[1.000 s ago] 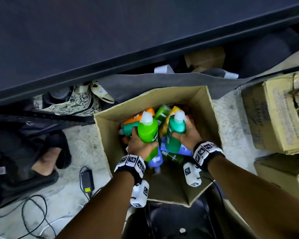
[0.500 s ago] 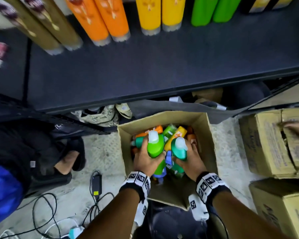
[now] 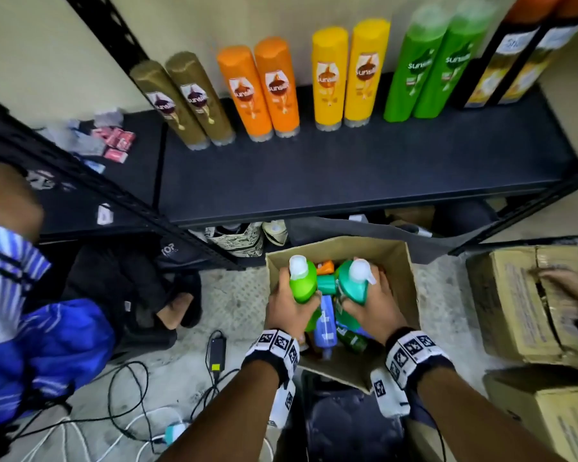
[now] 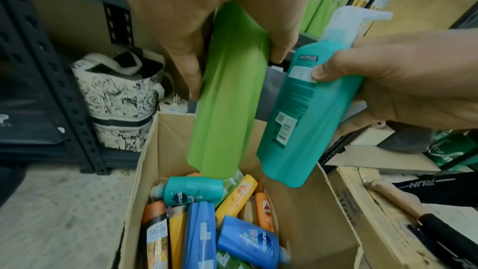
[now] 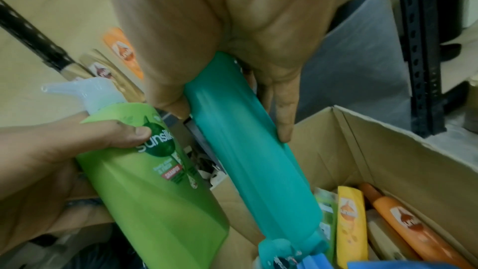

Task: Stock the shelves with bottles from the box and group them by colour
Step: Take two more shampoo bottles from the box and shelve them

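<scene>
Left hand (image 3: 289,303) grips a light green pump bottle (image 3: 302,281); right hand (image 3: 372,306) grips a teal pump bottle (image 3: 352,283). Both bottles held upright above the open cardboard box (image 3: 397,261), near the shelf (image 3: 347,168).

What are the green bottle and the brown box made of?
The green bottle looks like smooth plastic: it has an even, slightly shiny skin and a pale pump top, so plastic is a fair guess. The box looks like plain cardboard, matte brown with folded flaps and creased edges.
</scene>
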